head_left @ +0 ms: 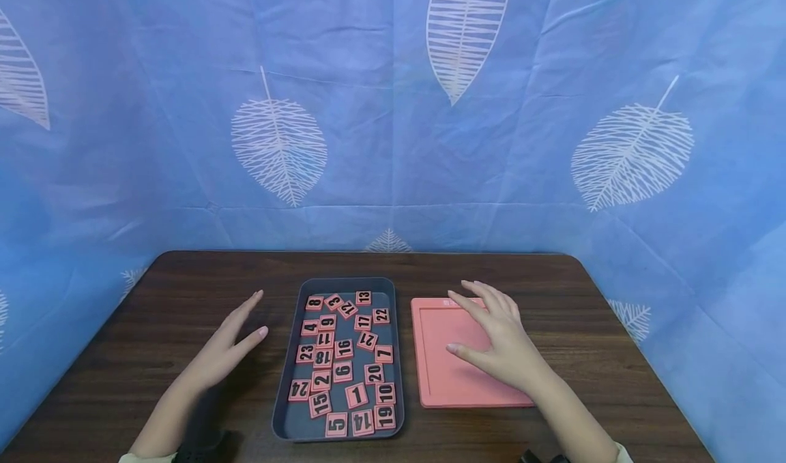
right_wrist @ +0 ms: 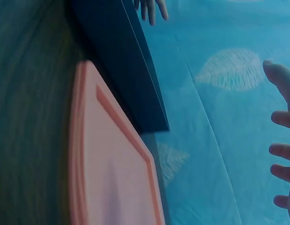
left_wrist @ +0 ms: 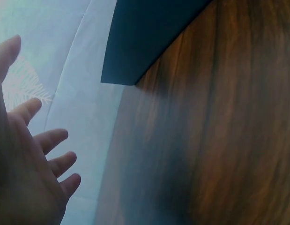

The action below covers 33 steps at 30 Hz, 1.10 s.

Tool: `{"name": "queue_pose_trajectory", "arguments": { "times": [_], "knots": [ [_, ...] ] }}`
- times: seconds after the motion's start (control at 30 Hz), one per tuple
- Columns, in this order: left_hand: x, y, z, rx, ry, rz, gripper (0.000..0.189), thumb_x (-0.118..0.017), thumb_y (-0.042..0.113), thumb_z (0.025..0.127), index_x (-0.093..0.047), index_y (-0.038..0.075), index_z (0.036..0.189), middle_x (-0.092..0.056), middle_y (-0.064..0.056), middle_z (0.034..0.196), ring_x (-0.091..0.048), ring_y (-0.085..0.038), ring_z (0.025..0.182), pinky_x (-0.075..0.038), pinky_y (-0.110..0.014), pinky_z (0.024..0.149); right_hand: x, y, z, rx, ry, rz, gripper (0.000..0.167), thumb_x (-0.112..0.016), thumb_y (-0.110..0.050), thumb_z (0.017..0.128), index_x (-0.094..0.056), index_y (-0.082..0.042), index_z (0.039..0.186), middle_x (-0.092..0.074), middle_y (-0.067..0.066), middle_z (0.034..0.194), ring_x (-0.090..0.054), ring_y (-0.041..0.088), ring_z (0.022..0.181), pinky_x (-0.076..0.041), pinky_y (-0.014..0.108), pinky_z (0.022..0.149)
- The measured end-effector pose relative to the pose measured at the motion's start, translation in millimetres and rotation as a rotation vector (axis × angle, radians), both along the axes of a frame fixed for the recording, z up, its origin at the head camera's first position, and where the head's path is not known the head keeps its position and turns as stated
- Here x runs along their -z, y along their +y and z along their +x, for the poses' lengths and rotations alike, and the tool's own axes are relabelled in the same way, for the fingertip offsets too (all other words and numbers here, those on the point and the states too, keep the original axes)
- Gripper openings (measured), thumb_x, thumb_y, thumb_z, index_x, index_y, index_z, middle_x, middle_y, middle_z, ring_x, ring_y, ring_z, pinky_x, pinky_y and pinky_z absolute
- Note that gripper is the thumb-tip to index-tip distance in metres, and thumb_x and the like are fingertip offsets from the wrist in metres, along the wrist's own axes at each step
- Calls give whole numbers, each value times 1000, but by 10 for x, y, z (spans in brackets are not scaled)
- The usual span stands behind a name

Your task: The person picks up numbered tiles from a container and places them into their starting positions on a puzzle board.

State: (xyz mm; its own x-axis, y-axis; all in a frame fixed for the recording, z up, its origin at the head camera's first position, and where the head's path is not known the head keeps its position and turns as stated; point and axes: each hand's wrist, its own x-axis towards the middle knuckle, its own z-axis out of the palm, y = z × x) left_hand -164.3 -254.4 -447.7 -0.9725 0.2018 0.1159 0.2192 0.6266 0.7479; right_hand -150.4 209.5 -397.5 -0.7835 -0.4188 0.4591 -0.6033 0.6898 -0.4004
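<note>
A dark blue-grey rectangular tray [head_left: 303, 419] of square pink number tiles [head_left: 356, 395] lies lower centre; the left hand [head_left: 222, 350], lower left, has fingers extended; the right hand [head_left: 500, 337], fingers spread, hovers over a pink rectangular board [head_left: 443, 367], right of centre.

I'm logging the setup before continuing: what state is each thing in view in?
Tray: uncovered, flat on the table, with tiles in it.
Tiles: loose, numbers showing, turned various ways.
Board: flat on the table, no tiles visible on it, partly hidden.
Left hand: holding nothing, thumb apart from the fingers.
Right hand: holding nothing, fingers spread, over the board.
Cloth: hung, creased.
Table: partly covered.
</note>
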Motion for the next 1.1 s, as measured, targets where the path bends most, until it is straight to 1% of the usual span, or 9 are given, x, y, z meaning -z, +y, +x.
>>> {"name": "queue_pose_trajectory", "arguments": {
  "times": [0.13, 0.33, 0.43, 0.53, 0.6, 0.67, 0.8, 1.03, 1.1],
  "knots": [
    [67, 59, 5, 19, -44, 100, 66, -51, 27, 100, -16, 16, 155, -14, -22, 156, -12, -49, 138, -13, -76, 96, 47, -135, 46, -22, -23, -22, 74, -78, -41, 78, -48, -23, 143, -34, 3, 148, -25, 30, 137, -13, 65, 102],
    [221, 89, -11, 105, -6, 234, 62, -49, 13, 100, -18, 15, 155, -21, -22, 154, -17, -48, 138, -13, -74, 98, 115, -341, 100, -65, -59, -53, 71, -79, -37, 78, -50, -21, 141, -38, 5, 144, -28, 31, 134, -17, 63, 102],
    [277, 102, -19, 135, -17, 275, 63, -48, 11, 100, -18, 16, 155, -23, -21, 154, -16, -47, 138, -13, -73, 99, 158, -432, 111, -77, -63, -53, 70, -80, -37, 77, -52, -22, 140, -41, 2, 141, -31, 29, 132, -20, 62, 101],
    [313, 121, -16, 147, -41, 298, 63, -49, 10, 99, -18, 13, 155, -25, -20, 153, -17, -47, 138, -15, -73, 100, 204, -521, 126, -97, -88, -67, 69, -80, -37, 77, -53, -24, 139, -44, 1, 138, -34, 27, 130, -25, 61, 100],
    [324, 137, -12, 148, -54, 302, 63, -50, 11, 99, -19, 11, 154, -26, -20, 153, -18, -47, 138, -15, -73, 99, 233, -580, 141, -111, -119, -74, 68, -80, -37, 77, -53, -28, 139, -45, 0, 136, -34, 25, 129, -27, 60, 99],
    [331, 147, -8, 147, -54, 302, 63, -51, 11, 99, -20, 10, 154, -26, -19, 153, -18, -46, 138, -15, -74, 99, 263, -641, 150, -135, -146, -81, 67, -80, -35, 78, -53, -29, 138, -46, 0, 135, -35, 24, 128, -28, 60, 98],
    [347, 163, -8, 152, -53, 296, 64, -53, 11, 98, -22, 9, 153, -26, -19, 153, -19, -46, 138, -15, -74, 98, 315, -751, 155, -175, -182, -81, 63, -80, -33, 79, -55, -27, 136, -47, -3, 132, -35, 22, 125, -29, 58, 99],
    [403, 192, -11, 155, -82, 296, 65, -58, 17, 97, -26, 13, 153, -25, -17, 154, -18, -45, 139, -15, -74, 98, 396, -911, 143, -223, -182, -1, 60, -78, -36, 80, -58, -22, 134, -47, -8, 126, -37, 18, 122, -28, 52, 103],
    [414, 204, -10, 161, -96, 307, 65, -59, 17, 96, -27, 14, 153, -25, -17, 154, -18, -44, 139, -17, -72, 100, 421, -951, 142, -233, -190, 19, 60, -78, -37, 79, -58, -22, 134, -47, -9, 126, -38, 17, 121, -29, 52, 102]
  ]
}}
